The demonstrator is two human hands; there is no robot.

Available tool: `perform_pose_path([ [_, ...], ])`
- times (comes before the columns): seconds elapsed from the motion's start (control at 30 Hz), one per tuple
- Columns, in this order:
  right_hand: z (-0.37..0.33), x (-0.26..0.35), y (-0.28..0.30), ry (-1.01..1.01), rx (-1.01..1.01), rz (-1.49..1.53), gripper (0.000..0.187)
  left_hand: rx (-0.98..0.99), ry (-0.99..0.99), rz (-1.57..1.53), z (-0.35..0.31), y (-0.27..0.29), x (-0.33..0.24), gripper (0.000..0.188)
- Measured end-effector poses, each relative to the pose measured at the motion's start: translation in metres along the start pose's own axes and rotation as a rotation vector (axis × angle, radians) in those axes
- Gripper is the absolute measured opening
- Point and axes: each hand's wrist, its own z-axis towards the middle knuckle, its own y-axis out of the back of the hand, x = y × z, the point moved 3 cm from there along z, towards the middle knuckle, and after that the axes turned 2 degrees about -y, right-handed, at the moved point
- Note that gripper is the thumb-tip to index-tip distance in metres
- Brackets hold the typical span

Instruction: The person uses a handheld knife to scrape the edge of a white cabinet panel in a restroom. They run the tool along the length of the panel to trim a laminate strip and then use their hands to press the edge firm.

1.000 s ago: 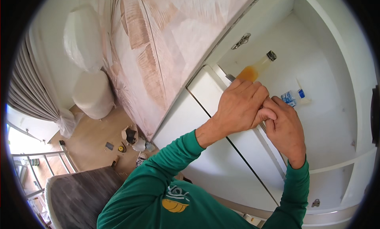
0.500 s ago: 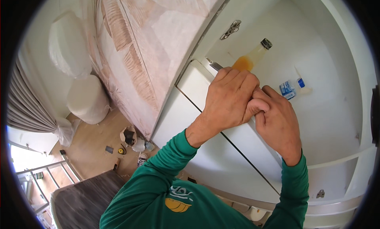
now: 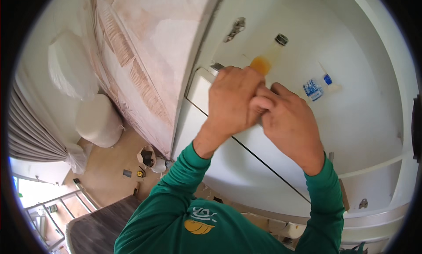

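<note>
Bright, soft daylight; white glare below the curtain (image 3: 33, 126). Right of the curtain, faint shadow on a white panel (image 3: 237, 175). Slight blur; edges bend into black.

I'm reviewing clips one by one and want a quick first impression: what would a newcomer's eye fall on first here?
Probably the left hand and right hand, close together mid-picture, with green sleeves below them. Next might come the bottle with orange contents, just above the left hand in the picture, and the blue-and-white item to its right, against the white cabinet.
</note>
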Motion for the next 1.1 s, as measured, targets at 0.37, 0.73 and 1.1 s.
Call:
perform_pose_path([
  [0.37,-0.016,-0.012,0.016,-0.020,0.040,0.021,0.015,0.056,-0.074,0.066,-0.001,-0.009,-0.016,0.066],
  [0.73,-0.013,-0.012,0.022,0.017,0.023,0.024,0.015,-0.010,-0.061,0.022,-0.005,-0.011,-0.019,0.064],
  [1.1,-0.010,-0.004,0.034,-0.002,0.062,-0.045,0.012,-0.032,-0.044,-0.046,-0.006,-0.013,-0.019,0.064],
])
